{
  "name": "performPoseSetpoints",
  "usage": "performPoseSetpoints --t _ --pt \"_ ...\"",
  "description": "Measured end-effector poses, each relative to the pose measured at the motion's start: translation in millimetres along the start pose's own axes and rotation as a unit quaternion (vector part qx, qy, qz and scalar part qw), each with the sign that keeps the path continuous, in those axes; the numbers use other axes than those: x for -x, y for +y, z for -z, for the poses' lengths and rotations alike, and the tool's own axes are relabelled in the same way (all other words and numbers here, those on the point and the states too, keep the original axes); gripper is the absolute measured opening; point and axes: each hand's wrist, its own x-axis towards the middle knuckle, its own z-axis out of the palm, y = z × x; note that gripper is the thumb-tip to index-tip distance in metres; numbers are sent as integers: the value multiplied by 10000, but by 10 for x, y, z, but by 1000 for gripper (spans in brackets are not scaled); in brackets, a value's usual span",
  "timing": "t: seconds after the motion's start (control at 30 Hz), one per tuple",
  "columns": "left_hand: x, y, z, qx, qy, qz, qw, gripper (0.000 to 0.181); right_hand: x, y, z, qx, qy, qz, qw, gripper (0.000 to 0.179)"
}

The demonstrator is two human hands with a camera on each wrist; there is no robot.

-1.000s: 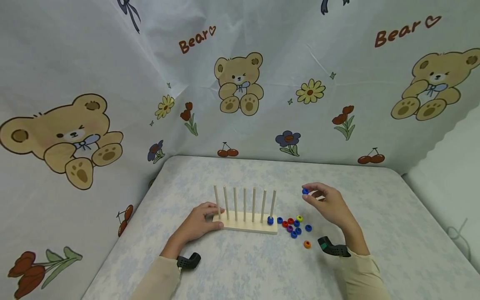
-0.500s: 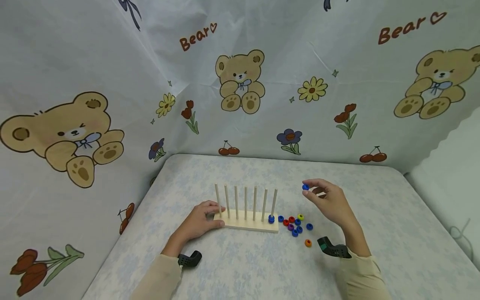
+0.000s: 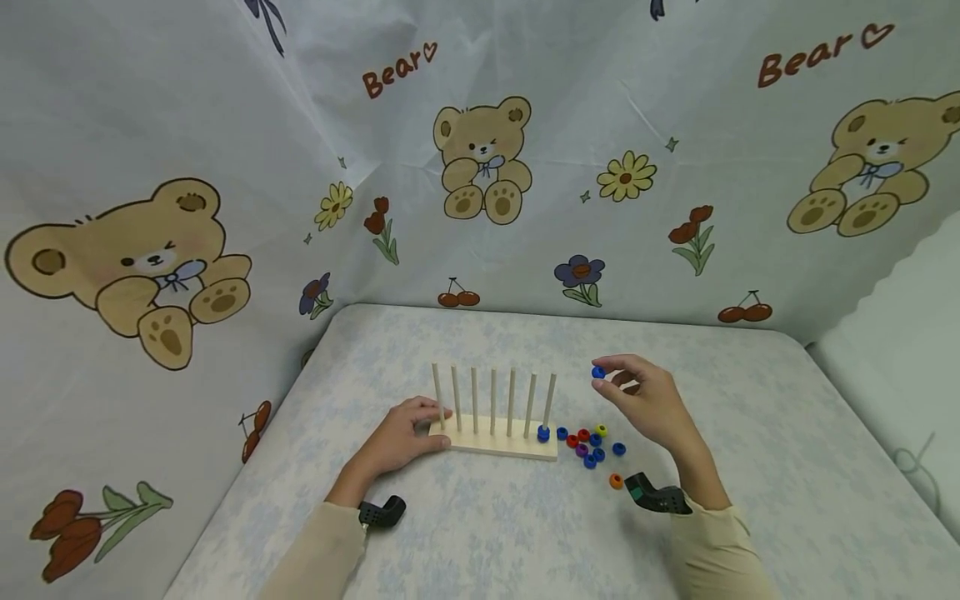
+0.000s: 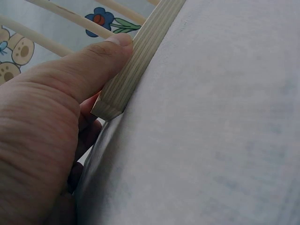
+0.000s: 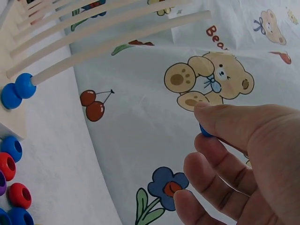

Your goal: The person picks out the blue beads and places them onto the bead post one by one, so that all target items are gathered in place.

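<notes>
My left hand (image 3: 401, 436) grips the left end of a wooden peg board (image 3: 495, 439), thumb along its front edge and fingers behind. Several upright pegs stand in a row on the board. Around the base of the rightmost peg (image 5: 117, 48) sit two blue beads (image 5: 25, 86), stacked. Up in the air to the right of the pegs, my right hand (image 3: 647, 398) pinches another blue bead (image 3: 597, 372) between thumb and index finger. Most of that bead is hidden by the thumb in the right wrist view.
Loose beads lie just right of the board: several blue ones, red ones (image 3: 573, 441), a purple one (image 3: 582, 450) and a yellow one (image 3: 601, 431). An orange bead (image 3: 617, 481) lies apart, nearer the front. A bear-print cloth (image 3: 480, 250) hangs behind the table.
My right hand has moved slightly left with the pinched blue bead, closer to the rightmost peg. My left hand keeps its grip on the board's end.
</notes>
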Motion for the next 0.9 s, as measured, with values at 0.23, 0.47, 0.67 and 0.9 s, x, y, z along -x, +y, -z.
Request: performPoseSetpoints --t 0.23,0.47,0.67,0.9 --pt "-19 19 3 20 -10 -22 10000 49 -15 -59 -14 -38 92 110 9999 29" --pt "2 15 -4 -40 20 -52 10000 46 -32 -138 1 -78 140 180 9997 29" --pt "8 -8 -10 -46 62 -95 9999 43 -48 -227 -18 -177 199 50 9996 30" --pt "9 17 -5 78 51 -182 9998 45 -90 -326 -34 -228 300 38 9993 30"
